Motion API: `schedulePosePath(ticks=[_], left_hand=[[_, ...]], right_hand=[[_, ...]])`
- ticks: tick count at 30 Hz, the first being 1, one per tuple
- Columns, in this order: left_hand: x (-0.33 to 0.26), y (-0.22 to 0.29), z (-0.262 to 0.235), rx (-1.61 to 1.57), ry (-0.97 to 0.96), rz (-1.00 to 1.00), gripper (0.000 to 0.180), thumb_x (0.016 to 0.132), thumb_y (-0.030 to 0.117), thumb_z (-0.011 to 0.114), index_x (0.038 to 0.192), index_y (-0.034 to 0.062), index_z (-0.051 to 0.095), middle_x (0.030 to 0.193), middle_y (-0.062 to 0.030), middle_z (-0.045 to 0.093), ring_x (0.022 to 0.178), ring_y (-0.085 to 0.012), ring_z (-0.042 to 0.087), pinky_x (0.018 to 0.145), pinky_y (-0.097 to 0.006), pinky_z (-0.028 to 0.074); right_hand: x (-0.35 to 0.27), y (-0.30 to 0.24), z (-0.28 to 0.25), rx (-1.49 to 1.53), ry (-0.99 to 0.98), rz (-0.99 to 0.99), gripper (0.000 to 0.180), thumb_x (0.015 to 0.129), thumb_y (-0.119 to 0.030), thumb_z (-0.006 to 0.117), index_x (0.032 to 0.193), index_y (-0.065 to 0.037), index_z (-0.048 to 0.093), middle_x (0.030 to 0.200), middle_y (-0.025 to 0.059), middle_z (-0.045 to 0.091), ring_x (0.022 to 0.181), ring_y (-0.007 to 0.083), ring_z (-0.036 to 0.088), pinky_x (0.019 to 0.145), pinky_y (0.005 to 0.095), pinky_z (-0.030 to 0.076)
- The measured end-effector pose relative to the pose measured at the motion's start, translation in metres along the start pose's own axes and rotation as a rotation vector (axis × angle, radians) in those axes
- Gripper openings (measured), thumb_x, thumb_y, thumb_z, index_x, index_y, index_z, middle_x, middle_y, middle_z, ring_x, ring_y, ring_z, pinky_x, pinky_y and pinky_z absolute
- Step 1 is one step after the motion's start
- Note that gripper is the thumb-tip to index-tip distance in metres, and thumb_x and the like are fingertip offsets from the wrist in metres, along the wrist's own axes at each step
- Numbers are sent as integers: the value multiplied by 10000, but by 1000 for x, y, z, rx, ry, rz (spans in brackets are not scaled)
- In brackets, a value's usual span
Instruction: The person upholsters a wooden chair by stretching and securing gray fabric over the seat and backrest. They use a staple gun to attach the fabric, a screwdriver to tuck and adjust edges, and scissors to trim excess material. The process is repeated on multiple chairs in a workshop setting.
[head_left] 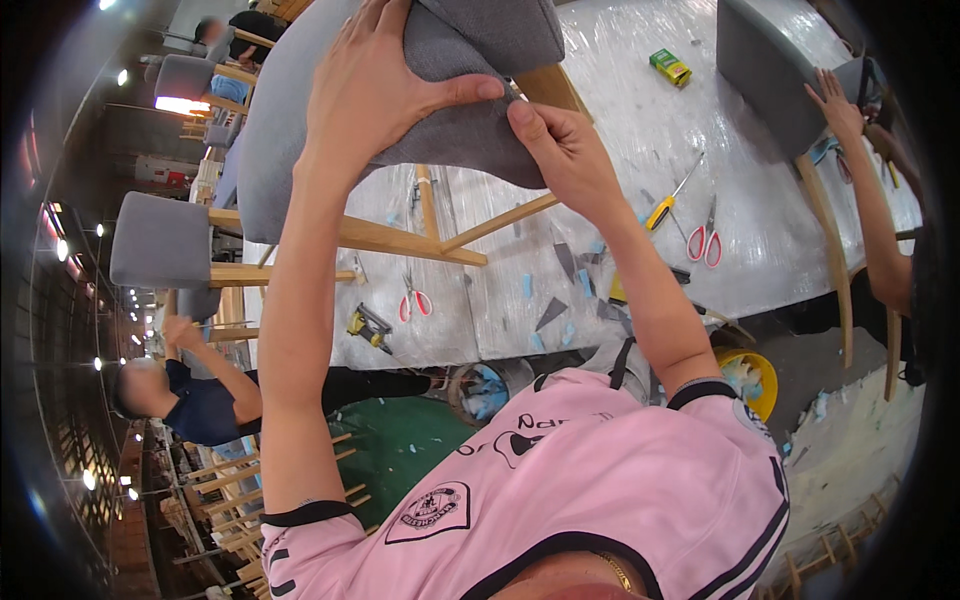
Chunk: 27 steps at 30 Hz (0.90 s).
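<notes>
A chair with grey fabric upholstery and wooden legs lies tipped over on the table in front of me. My left hand is open and spread over the grey cover, its thumb stretched right along the fabric. Close to that thumb, my right hand is closed, its thumb and bent fingers pinching the edge of the grey fabric. A small pale bit shows between the two thumbs, too small to name. The chair's pale wooden leg frame extends below my hands.
On the film-covered table lie two pairs of red-handled scissors, a yellow-handled screwdriver, a staple gun, a green-yellow box and scraps. Another person's hand touches a grey chair. A yellow bucket stands below.
</notes>
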<state>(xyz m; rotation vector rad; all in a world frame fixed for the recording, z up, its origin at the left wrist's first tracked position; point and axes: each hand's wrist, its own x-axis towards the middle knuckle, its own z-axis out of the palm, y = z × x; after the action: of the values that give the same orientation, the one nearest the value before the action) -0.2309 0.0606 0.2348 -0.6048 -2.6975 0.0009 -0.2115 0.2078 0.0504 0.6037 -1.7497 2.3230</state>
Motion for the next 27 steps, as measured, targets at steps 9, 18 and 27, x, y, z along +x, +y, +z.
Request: schedulePosePath(ticks=[9,18,27], left_hand=[[-10,-13,24,177,156,99,1209,577,774,845,1455,9,518,1447,-208,578,1305,-377,591,1054,-455,503],[-47,-19,61,-14,471,268,717,779,413,856,1345,43,617,1427,-191,586,1303,-374,570,1114,-478,428],[-104,54,183,-2593,438,-372,758,932,384,768,1522,120,373,1464,-25,502,1390,-192,453,1193,-430,380]], right_hand=[[20,7,-34,-211,-243,-122,511,1069,-417,570,806,18,629,600,66,480,567,164,421,548,345,361],[25,21,-37,-268,-166,-249,508,1072,-383,567,748,8,558,588,110,408,528,202,369,512,365,332],[23,30,-30,-218,-121,-226,537,1062,-369,600,701,17,508,566,16,357,555,108,336,502,338,273]])
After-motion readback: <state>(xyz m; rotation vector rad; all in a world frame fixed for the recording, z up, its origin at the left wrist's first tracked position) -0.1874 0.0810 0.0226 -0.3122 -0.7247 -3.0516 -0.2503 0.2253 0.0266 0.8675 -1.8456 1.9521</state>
